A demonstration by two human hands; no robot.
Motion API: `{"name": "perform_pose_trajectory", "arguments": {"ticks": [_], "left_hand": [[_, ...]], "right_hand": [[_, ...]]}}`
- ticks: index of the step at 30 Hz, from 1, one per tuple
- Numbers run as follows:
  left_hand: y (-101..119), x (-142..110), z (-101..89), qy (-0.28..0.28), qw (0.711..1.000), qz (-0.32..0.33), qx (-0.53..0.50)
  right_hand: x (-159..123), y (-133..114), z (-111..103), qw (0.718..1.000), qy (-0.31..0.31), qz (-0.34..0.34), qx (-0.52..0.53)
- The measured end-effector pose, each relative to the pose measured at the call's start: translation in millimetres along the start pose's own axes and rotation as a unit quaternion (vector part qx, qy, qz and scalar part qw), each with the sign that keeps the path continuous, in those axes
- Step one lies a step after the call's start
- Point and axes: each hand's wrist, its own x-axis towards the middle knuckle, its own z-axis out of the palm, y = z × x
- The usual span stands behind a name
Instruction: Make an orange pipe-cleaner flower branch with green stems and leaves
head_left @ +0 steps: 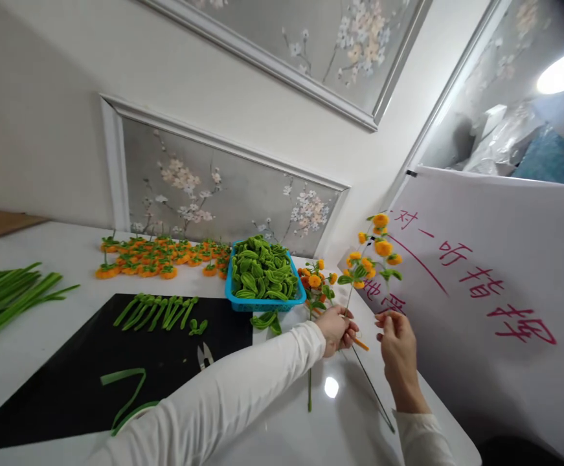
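Observation:
My left hand is closed around the thin green stem of an artificial flower spray with orange pompom blooms and green leaves. The spray tilts up to the right, and its bare stem runs down past my hand. To the right, my right hand is raised with thumb and fingers pinched together; what they hold, if anything, is too small to make out. A second orange flower spray lies just behind my left hand. A small orange strip shows beside my left fingers.
A blue basket holds green fuzzy leaves. Several orange blooms stand in rows by the wall. On a black mat lie green looped pieces, snips and green tape. Green stems lie left; a written-on white sheet hangs right.

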Motion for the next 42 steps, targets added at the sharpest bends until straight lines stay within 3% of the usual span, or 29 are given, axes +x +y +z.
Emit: {"name": "perform_pose_trajectory", "arguments": {"ticks": [6,12,16,19,27,31,33,34,36,37,39,42], "left_hand": [[31,-40,-13.9,-0.032,0.995,0.086,-0.037],[52,-125,-65.8,-0.055,0.985,0.16,-0.038],[42,-180,-110.2,-0.021,0.978,0.2,0.053],[29,-207,-136.6,-0.01,0.972,0.209,0.111],[5,-241,-170.0,-0.012,0.969,0.191,0.159],[-10,-242,-184.3,-0.018,0.972,0.187,0.144],[-14,-240,-190.9,-0.013,0.974,0.186,0.128],[-15,-239,-193.7,-0.008,0.974,0.188,0.123],[-16,-238,-198.3,0.003,0.973,0.197,0.119],[-15,-239,-200.4,0.009,0.971,0.205,0.119],[-14,-239,-204.7,0.022,0.966,0.222,0.127],[-14,-241,-213.2,0.044,0.958,0.246,0.144]], "right_hand": [[12,4,-30,0.997,0.044,0.009,-0.068],[7,20,-24,0.987,0.002,0.019,-0.159],[-2,33,-5,0.98,-0.065,0.011,-0.189],[-7,41,4,0.97,-0.108,-0.002,-0.217],[-18,32,2,0.935,-0.13,-0.046,-0.327],[-26,-3,10,0.93,-0.08,-0.087,-0.348],[-37,-34,26,0.935,-0.061,-0.128,-0.325],[-47,-54,36,0.947,-0.068,-0.167,-0.266],[-74,-96,61,0.964,-0.156,-0.189,-0.108],[-90,-117,74,0.959,-0.222,-0.174,-0.039],[-126,-154,100,0.921,-0.35,-0.16,0.057],[-168,-192,133,0.869,-0.445,-0.146,0.156]]}}
